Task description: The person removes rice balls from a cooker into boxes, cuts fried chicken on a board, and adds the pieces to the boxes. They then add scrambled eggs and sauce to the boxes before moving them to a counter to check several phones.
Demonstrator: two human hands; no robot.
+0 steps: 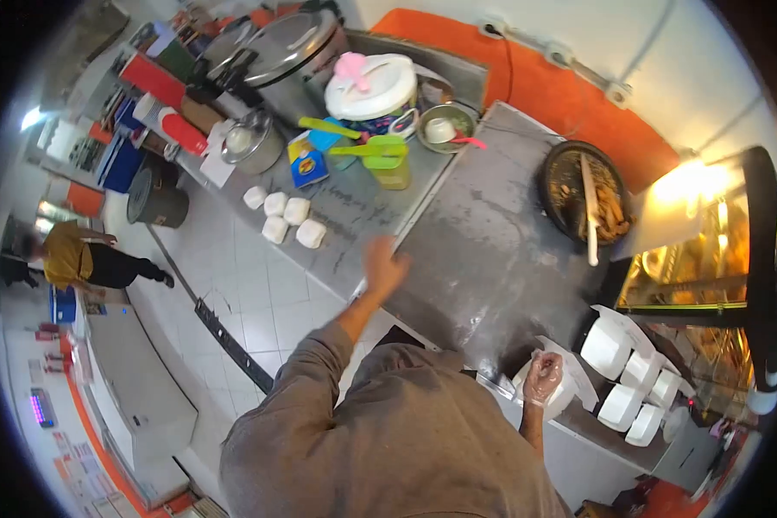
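Far left, a person in a yellow top [67,252] is on the tiled floor; five white wrapped lumps [285,218] sit on the steel counter [483,259]; the left hand [384,264], blurred, hovers loosely open and empty over its edge; the gloved right hand [542,377] curls at an open foam box [564,399], grip unclear; so light a box probably wants steadying by its rim; stacked foam boxes [634,380] lie just beside.

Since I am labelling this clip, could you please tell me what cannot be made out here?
Left hand: motion-blurred in the head view, so its grip is unreadable.
Right hand: gloved, at a white box; small, grip unclear.
Pan: contents too small to name.
Display case: washed out by lamp glare.
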